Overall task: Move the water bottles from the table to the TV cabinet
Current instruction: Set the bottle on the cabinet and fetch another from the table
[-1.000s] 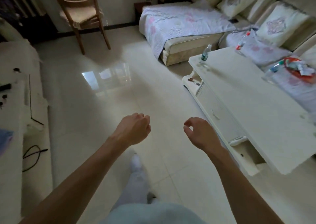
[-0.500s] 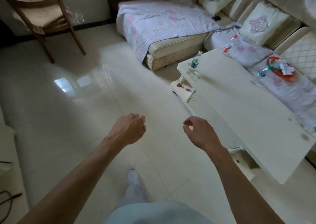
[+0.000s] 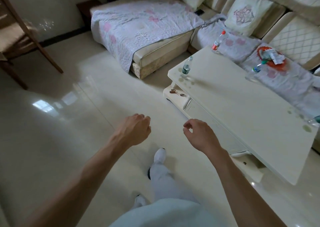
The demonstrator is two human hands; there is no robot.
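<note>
A long white coffee table [image 3: 242, 109] stands to my right. On its far left corner is a clear bottle with a green label [image 3: 186, 68]. A red-capped bottle with a red label [image 3: 218, 41] stands at the far edge. A third bottle with a green cap [image 3: 253, 72] stands at the table's sofa-side edge. A fourth bottle [image 3: 314, 122] peeks in at the right frame edge. My left hand [image 3: 136, 129] hangs over the floor with fingers curled, empty. My right hand [image 3: 199, 135] is loosely curled and empty, near the table's front edge. The TV cabinet is out of view.
A sofa with a floral quilt [image 3: 138, 27] and cushions runs behind the table. An orange plate with wrappers [image 3: 270, 57] lies on the sofa. A wooden chair [image 3: 20, 41] stands at the far left. Glossy tiled floor [image 3: 60, 123] spreads ahead. My white-socked foot [image 3: 160, 155] steps forward.
The view has swung right and closer to the table; the cabinet on the left has left the frame. Both hands keep their curled pose, empty.
</note>
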